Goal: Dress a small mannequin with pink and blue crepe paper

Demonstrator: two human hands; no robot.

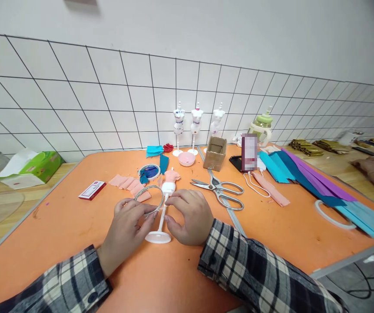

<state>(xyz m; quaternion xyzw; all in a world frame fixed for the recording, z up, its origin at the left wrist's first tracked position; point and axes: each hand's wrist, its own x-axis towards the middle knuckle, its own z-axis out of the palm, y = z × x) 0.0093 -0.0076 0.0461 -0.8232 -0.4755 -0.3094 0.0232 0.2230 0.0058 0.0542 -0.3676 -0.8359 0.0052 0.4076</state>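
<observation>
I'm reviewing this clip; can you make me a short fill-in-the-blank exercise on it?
1. The person's ____ hand holds a ring.
2. Near the tiled wall, ____ white mannequins stand in a row.
3. In the picture, the cardboard box stands to the ____ of the pink bowl.
4. The tabletop is ____ in color.

Missing words: left; three; right; orange.

Left fingers (137, 211) hide part of the ring (154, 187) — the propped screen (250, 152) pixelated, unreadable.

Scissors (217, 188) lie right of the dress form (168, 188).
</observation>
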